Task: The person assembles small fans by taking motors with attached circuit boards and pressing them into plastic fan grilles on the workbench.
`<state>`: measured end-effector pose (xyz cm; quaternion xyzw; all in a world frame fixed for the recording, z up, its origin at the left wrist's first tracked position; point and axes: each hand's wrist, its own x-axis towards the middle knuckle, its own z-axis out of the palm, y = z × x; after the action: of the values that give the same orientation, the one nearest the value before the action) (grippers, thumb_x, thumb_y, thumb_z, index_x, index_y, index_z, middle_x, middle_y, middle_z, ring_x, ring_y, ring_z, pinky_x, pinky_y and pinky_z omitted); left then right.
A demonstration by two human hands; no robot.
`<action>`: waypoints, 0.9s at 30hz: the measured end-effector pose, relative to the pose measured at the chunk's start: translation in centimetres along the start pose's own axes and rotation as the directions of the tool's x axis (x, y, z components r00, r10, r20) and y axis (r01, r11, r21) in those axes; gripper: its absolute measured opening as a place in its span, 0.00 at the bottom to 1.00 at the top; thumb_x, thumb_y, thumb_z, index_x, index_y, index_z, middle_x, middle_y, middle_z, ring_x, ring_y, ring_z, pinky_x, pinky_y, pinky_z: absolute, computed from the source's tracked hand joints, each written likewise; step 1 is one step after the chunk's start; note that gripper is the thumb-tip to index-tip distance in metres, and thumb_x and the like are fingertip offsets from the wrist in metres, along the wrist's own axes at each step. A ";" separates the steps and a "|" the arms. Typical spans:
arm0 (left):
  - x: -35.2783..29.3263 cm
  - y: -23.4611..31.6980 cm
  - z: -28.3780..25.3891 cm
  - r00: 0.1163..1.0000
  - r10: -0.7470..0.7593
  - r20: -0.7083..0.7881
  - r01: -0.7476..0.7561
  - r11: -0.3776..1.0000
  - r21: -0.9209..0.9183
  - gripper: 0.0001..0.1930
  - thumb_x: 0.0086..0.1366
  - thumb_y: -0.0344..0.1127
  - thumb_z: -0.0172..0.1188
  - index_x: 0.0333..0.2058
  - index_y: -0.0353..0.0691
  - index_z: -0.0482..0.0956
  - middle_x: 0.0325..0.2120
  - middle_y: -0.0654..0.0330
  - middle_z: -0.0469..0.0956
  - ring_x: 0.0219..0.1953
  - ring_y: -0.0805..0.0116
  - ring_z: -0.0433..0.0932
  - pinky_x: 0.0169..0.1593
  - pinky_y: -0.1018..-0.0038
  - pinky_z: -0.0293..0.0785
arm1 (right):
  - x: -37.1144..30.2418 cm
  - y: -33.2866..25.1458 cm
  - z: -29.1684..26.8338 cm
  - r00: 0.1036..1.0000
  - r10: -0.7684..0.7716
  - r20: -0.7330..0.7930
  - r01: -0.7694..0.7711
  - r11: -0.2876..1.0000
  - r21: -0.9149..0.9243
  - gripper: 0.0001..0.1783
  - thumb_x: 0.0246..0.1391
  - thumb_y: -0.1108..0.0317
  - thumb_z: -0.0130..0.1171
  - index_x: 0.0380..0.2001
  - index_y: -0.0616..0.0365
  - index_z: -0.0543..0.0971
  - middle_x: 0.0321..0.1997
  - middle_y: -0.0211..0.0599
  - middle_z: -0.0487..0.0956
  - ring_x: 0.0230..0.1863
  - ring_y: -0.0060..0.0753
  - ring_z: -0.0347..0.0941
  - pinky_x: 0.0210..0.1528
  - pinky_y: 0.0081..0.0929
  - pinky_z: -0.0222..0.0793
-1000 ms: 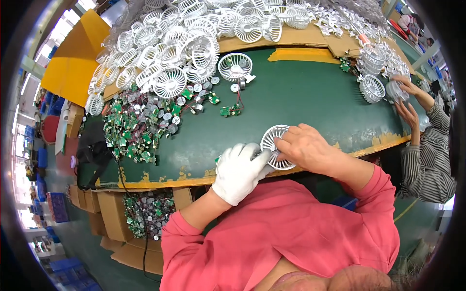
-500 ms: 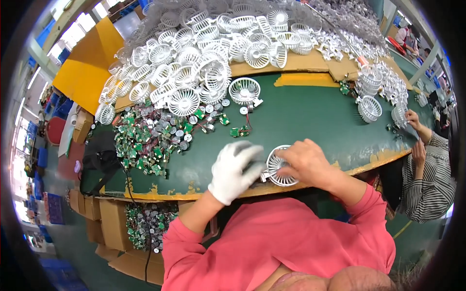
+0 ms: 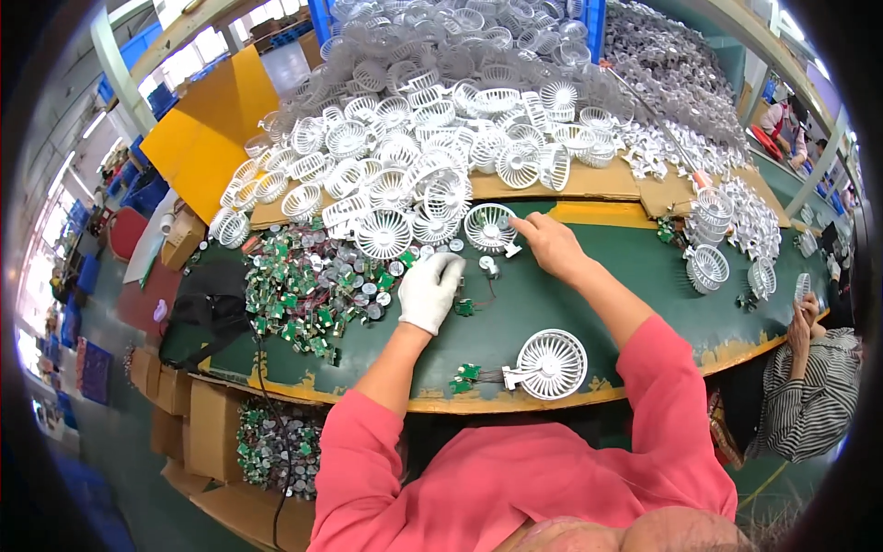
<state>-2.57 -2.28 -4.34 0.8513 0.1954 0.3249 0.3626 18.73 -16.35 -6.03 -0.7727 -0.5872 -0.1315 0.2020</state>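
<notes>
My right hand [image 3: 554,247], bare, reaches across the green table, its fingertips pinching the right rim of a white round fan cage [image 3: 486,227]. My left hand [image 3: 430,294], in a white glove, is at the right edge of a pile of small motors and green circuit boards [image 3: 308,285]. Its fingers are curled, and what they hold, if anything, is hidden. A loose motor [image 3: 488,264] with wires and a green circuit board [image 3: 464,306] lie just right of the glove. Close to the near edge rests another fan cage [image 3: 552,364], with a circuit board [image 3: 466,373] beside its stem.
A large heap of white fan cages [image 3: 432,138] covers the far side, over cardboard [image 3: 589,181]. Small white parts [image 3: 750,221] and stacked cages [image 3: 708,269] are at the right, where a co-worker in stripes [image 3: 814,391] sits. A black bag [image 3: 210,299] lies at the left.
The fan cage by my hands now lies on the table near the edge, released. My right hand has moved forward to the farther cage; my gloved left hand has moved to the motor pile.
</notes>
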 end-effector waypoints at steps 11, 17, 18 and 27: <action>0.2 -0.3 0.2 0.976 0.127 -0.177 -0.142 0.987 -0.075 0.05 0.57 0.29 0.59 0.29 0.34 0.79 0.29 0.57 0.77 0.30 0.66 0.74 0.36 0.74 0.71 | -2.3 1.7 -6.2 0.817 0.309 0.487 -0.448 -0.190 0.873 0.10 0.59 0.60 0.55 0.28 0.53 0.73 0.22 0.20 0.67 0.22 0.17 0.61 0.26 0.17 0.60; -0.6 1.2 -0.3 0.901 0.226 -0.371 -0.267 0.961 -0.064 0.02 0.55 0.30 0.59 0.26 0.40 0.79 0.29 0.59 0.78 0.36 0.61 0.75 0.44 0.68 0.68 | -5.5 0.4 -8.2 0.837 0.435 0.331 -0.078 -0.503 0.860 0.12 0.62 0.58 0.52 0.27 0.51 0.71 0.19 0.20 0.64 0.22 0.17 0.61 0.26 0.19 0.60; -0.7 1.3 -0.3 0.897 0.235 -0.374 -0.281 0.957 -0.074 0.02 0.54 0.29 0.59 0.25 0.39 0.78 0.29 0.58 0.78 0.36 0.61 0.75 0.43 0.68 0.69 | -6.1 0.2 -8.5 0.841 0.465 0.278 -0.007 -0.504 0.864 0.12 0.61 0.56 0.53 0.27 0.51 0.70 0.19 0.20 0.64 0.21 0.17 0.61 0.26 0.19 0.60; -1.0 0.3 0.2 0.934 0.232 -0.272 -0.281 0.947 -0.156 0.05 0.60 0.28 0.54 0.29 0.31 0.76 0.33 0.55 0.77 0.36 0.67 0.75 0.43 0.74 0.70 | -9.7 -3.9 -12.8 0.883 0.469 0.011 -0.147 0.254 0.956 0.05 0.59 0.67 0.53 0.33 0.56 0.74 0.29 0.27 0.75 0.31 0.22 0.69 0.34 0.24 0.66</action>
<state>-3.08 -3.15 -4.59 0.7827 0.0940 0.4917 0.3699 12.71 -29.72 1.67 -0.5835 -0.3530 0.1691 0.7116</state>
